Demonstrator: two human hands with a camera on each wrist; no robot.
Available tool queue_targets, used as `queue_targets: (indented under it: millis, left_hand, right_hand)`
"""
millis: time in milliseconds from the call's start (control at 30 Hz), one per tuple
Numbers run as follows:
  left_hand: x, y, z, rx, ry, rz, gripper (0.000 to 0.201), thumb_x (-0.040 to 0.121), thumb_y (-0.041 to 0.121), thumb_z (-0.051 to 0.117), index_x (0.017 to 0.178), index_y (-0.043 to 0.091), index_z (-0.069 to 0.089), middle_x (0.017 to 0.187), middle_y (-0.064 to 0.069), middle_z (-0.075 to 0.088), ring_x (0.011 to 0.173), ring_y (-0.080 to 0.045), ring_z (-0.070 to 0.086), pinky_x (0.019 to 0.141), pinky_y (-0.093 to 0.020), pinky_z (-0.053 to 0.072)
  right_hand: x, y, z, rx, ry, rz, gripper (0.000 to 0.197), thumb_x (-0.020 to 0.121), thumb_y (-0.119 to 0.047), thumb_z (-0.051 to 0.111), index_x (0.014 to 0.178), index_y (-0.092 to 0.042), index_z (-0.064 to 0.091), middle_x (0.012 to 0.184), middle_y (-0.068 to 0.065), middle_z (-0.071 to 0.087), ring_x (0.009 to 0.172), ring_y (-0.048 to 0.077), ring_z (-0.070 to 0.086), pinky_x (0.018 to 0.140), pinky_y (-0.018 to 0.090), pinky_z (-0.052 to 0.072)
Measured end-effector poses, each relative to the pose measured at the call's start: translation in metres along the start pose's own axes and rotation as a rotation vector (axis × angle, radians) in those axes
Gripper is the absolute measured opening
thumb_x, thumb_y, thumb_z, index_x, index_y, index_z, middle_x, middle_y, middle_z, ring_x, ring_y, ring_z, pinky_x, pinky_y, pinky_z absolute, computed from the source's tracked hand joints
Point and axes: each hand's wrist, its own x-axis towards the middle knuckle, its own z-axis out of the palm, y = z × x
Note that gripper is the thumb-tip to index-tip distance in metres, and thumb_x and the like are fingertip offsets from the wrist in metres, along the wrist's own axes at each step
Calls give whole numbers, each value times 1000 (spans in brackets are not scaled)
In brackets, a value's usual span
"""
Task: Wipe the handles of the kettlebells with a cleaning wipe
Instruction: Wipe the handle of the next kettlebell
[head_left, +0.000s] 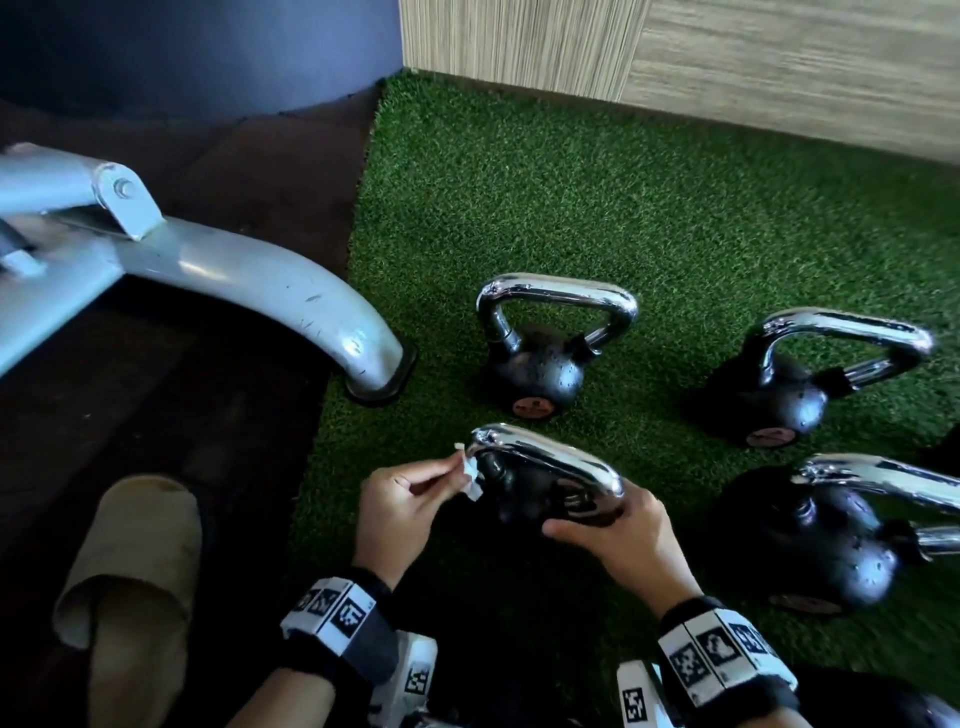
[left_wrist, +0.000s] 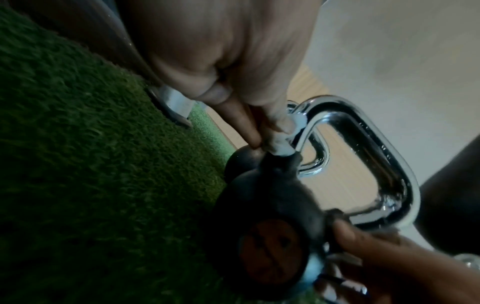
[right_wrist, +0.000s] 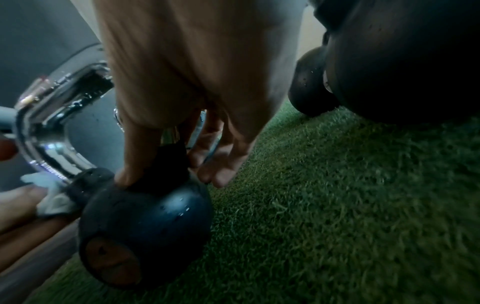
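A black kettlebell (head_left: 535, 493) with a chrome handle (head_left: 550, 457) stands on green turf just in front of me. My left hand (head_left: 405, 499) pinches a small white wipe (head_left: 470, 473) against the left leg of that handle, where chrome meets the black ball; the wipe (left_wrist: 280, 144) shows there in the left wrist view too. My right hand (head_left: 618, 535) grips the right end of the handle, thumb on the ball (right_wrist: 145, 207) in the right wrist view. Three more kettlebells stand nearby: one behind (head_left: 540, 364), one far right (head_left: 779, 389), one near right (head_left: 831, 551).
A grey metal machine leg (head_left: 270, 291) ends in a foot at the turf's left edge. A beige slipper (head_left: 130, 582) lies on dark flooring at lower left. A wood-panelled wall (head_left: 727, 62) borders the turf (head_left: 571, 197) at the back.
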Motion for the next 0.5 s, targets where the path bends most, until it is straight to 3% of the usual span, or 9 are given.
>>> queue_targets:
  millis: [67, 133, 200, 267, 367, 400, 467, 500]
  left_hand:
    - [10, 3, 4, -2, 10, -6, 23, 84, 11, 81, 107, 10, 80, 101, 7, 79, 99, -8, 75, 90, -22, 57]
    - [21, 9, 10, 19, -16, -9, 22, 83, 18, 82, 105, 14, 80, 99, 11, 79, 97, -3, 74, 90, -17, 55]
    - [32, 16, 19, 102, -55, 21, 20, 83, 24, 83, 103, 19, 82, 97, 15, 79, 96, 3, 73, 89, -13, 53]
    - [40, 26, 29, 162, -130, 28, 20, 84, 24, 83, 102, 18, 82, 97, 14, 79, 95, 8, 71, 88, -9, 50]
    - [52, 36, 34, 219, -290, -43, 21, 82, 30, 84, 101, 22, 83, 97, 16, 79, 98, 10, 69, 91, -8, 48]
    - [56, 39, 33, 251, -333, -58, 22, 82, 33, 84, 102, 23, 83, 99, 17, 79, 99, 11, 69, 91, -7, 48]
    - [60, 40, 31, 306, -376, -75, 24, 82, 36, 84, 103, 26, 83, 100, 19, 78, 99, 12, 68, 92, -8, 47]
    - [60, 41, 31, 313, -375, -83, 24, 81, 35, 85, 103, 26, 83, 99, 18, 78, 99, 11, 68, 93, -10, 48]
  right_hand:
    - [-4, 1, -4, -41, -36, -71, 48, 47, -35, 101, 81, -18, 72, 74, -17, 73, 68, -2, 67, 62, 16, 52]
    - [-11, -4, -4, -97, -127, -157, 35, 52, -23, 99, 67, -26, 68, 70, -23, 67, 64, -7, 63, 56, 7, 42]
    - [-17, -8, 0, -139, -221, -266, 25, 62, -12, 92, 71, -28, 76, 70, -19, 65, 66, -11, 64, 61, 2, 42]
    - [-20, -9, 5, -124, -220, -344, 20, 73, -8, 85, 79, -26, 81, 73, -16, 68, 69, -10, 65, 64, 2, 43]
    - [-12, -10, 7, -54, -116, -269, 39, 76, -13, 87, 72, -50, 75, 80, -13, 72, 77, -2, 69, 69, 7, 47]
    - [-8, -12, 6, -22, -71, -222, 40, 74, -15, 89, 72, -52, 72, 85, -12, 73, 80, 0, 69, 72, 9, 49]
    - [-1, -11, 10, 16, -92, -104, 35, 70, -32, 91, 95, -47, 71, 102, -12, 70, 90, 0, 68, 84, 15, 51]
    - [4, -7, 14, 9, -158, -53, 47, 68, -47, 89, 111, -43, 71, 110, -13, 70, 100, 0, 66, 92, 21, 52]
